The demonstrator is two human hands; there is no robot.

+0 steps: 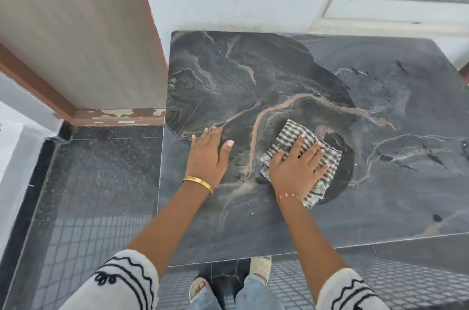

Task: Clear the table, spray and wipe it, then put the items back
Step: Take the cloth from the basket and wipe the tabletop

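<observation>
While wiping goes on, nearest in view: two white sleeves with black trim, bare forearms reaching forward over the table (380, 111). Left hand (208, 157) laid flat on the dark marbled stone near its left edge, fingers (214, 132) straight and close together, holding nothing, probably bracing. Just to its right, right hand (297, 167) pressed palm-down on the checked cloth (288, 135), fingers spread wide across it, not curled round it; cloth pinned between palm and stone, about mid-table toward the near side.

Judged by its look: cloth light, soft, limp, loosely folded, edges poking out beyond the palm at the far and near ends. Likely to bunch or slide out under a loose press, so best driven with a flat, spread palm over its middle; for lifting, a pinch at a free corner or a gathered handful. Stone hard, smooth, likely slick where damp.

Farther out: a darker, seemingly wet patch covering the left and centre of the table, the right part paler and duller, apparently not yet wiped. Beyond, a white wall and a window frame.
</observation>
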